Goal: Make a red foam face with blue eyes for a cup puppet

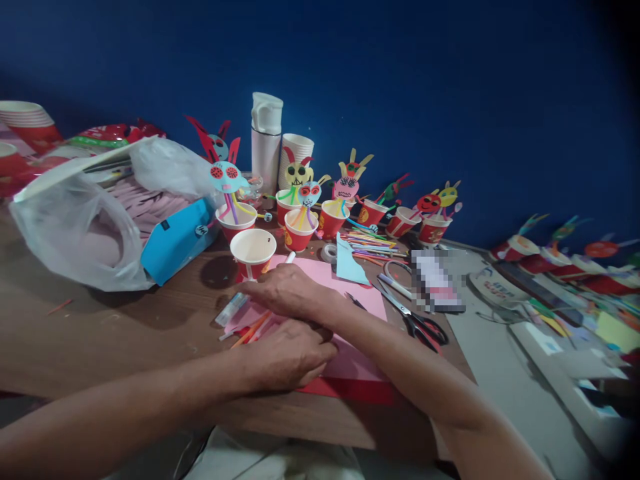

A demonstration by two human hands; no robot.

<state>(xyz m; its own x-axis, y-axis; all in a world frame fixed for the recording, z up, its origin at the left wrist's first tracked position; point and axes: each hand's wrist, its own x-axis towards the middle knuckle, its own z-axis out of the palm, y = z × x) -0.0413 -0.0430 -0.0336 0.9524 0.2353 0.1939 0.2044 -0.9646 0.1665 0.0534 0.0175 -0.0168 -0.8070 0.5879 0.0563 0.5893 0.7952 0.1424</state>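
Note:
My right hand (287,290) reaches across to the left over my left hand, its fingers bent beside a red-and-white paper cup (253,252). Under its fingertips lies a clear tube with a blue label (231,309). A white tip (290,257) shows behind the knuckles; I cannot tell whether it belongs to that tube. My left hand (293,353) is curled closed over pink paper (360,343), and its grip is hidden. Orange and red strips (254,329) stick out between the hands. Scissors (407,313) with black handles lie to the right.
Several cups with paper-face figures (299,230) stand at the back. A plastic bag (75,233) of pink pieces and a blue card (177,240) are at left. A thermos (265,150), colored sticks (373,245), tape (329,253) and a blurred phone (437,283) stand or lie around.

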